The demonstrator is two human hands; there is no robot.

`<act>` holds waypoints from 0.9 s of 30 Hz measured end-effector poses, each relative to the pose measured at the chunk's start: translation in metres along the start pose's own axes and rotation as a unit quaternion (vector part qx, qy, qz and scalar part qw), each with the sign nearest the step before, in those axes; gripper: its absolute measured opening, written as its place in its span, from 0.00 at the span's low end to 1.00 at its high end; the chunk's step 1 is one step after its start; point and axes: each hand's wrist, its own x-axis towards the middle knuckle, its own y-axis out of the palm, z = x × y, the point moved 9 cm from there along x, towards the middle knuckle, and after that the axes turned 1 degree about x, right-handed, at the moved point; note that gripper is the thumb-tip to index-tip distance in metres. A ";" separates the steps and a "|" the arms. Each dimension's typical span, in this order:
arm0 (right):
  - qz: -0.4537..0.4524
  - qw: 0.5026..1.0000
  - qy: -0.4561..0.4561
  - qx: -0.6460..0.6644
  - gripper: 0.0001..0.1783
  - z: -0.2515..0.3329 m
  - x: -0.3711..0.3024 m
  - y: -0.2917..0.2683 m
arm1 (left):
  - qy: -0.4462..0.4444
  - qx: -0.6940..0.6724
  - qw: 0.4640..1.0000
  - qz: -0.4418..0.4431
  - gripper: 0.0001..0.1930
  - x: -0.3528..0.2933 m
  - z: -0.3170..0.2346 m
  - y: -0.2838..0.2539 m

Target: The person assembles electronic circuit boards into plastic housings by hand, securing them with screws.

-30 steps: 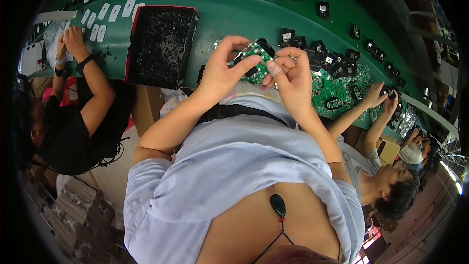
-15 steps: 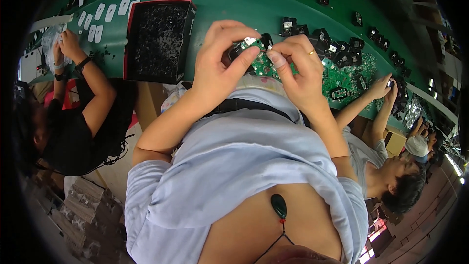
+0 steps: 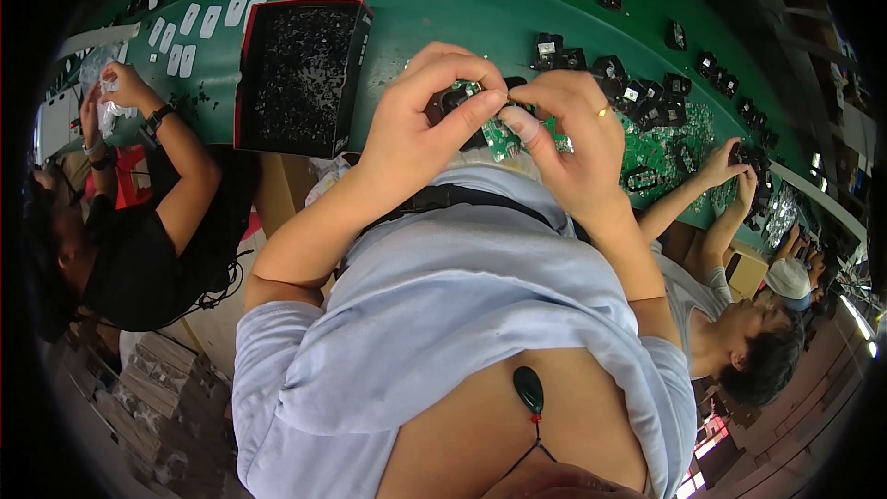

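Note:
My left hand (image 3: 430, 115) is closed around a small black housing (image 3: 452, 100) with a green circuit board (image 3: 472, 89) showing at its top. Most of that piece is hidden behind my fingers. My right hand (image 3: 580, 129) is pinched, its thumb and forefinger meeting the left fingertips at the edge of the housing. Whatever lies between the right fingertips is too small and covered to name. Just below the fingertips, loose green circuit boards (image 3: 500, 140) lie at the near edge of the green table (image 3: 407, 23).
Left of my hands stands an open box (image 3: 300, 74) of small black parts. White plates (image 3: 211, 22) lie beyond it. Black housings (image 3: 651, 103) and a heap of green boards (image 3: 670, 143) spread to the right. Co-workers' hands (image 3: 134, 88) (image 3: 723, 164) work on both sides.
My fingertips have come together over the housing, which is now more covered. The right hand has shifted slightly. The co-workers' hands on both sides have moved a little.

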 end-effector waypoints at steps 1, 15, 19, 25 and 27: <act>-0.017 0.999 -0.047 -0.010 0.09 0.004 -0.003 0.000 | 0.000 0.000 1.000 0.000 0.05 0.000 -0.001 -0.001; 0.076 0.982 -0.164 -0.048 0.15 0.026 -0.002 0.002 | -0.096 -0.012 0.994 -0.059 0.07 -0.003 0.005 -0.009; 0.082 0.981 -0.168 -0.052 0.17 0.028 -0.001 0.003 | -0.071 0.017 0.994 -0.078 0.07 -0.002 -0.001 -0.011; 0.103 0.975 -0.181 -0.076 0.14 0.031 0.003 0.007 | 0.002 0.086 0.992 -0.088 0.07 0.001 -0.019 -0.012; 0.114 0.973 -0.184 -0.085 0.13 0.033 0.006 0.008 | 0.052 0.161 0.983 -0.071 0.08 0.002 -0.033 -0.008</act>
